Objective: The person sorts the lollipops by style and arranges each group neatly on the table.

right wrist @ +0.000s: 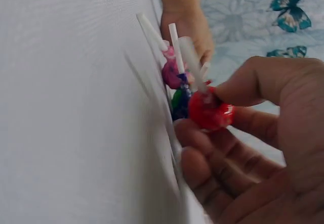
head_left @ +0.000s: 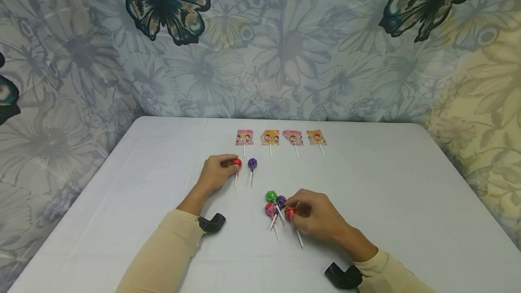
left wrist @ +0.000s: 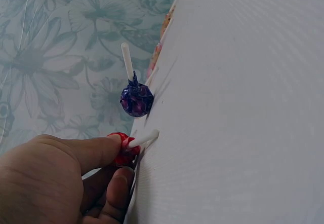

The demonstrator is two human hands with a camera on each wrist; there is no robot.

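Observation:
My left hand [head_left: 217, 172] pinches the head of a red lollipop [left wrist: 129, 150] between thumb and fingers, its white stick toward me. Just right of it lies a purple lollipop [head_left: 252, 163], stick also toward me. Nearer to me, my right hand [head_left: 319, 214] grips another red lollipop [right wrist: 210, 110] by its wrapped head, thumb on one side and fingers on the other. Beside those fingers is a small bunch: a green lollipop [head_left: 271, 196], a second purple lollipop [head_left: 281, 200] and a pink lollipop [head_left: 270, 210], their sticks crossing.
Along the back of the white table [head_left: 390, 184] lies a row of flat-wrapped lollipops, alternating a pink packet [head_left: 244, 137] and an orange packet [head_left: 270, 137]. A butterfly-patterned cloth [head_left: 285, 58] hangs behind. Black wrist mounts [head_left: 212, 223] sit at both sleeves.

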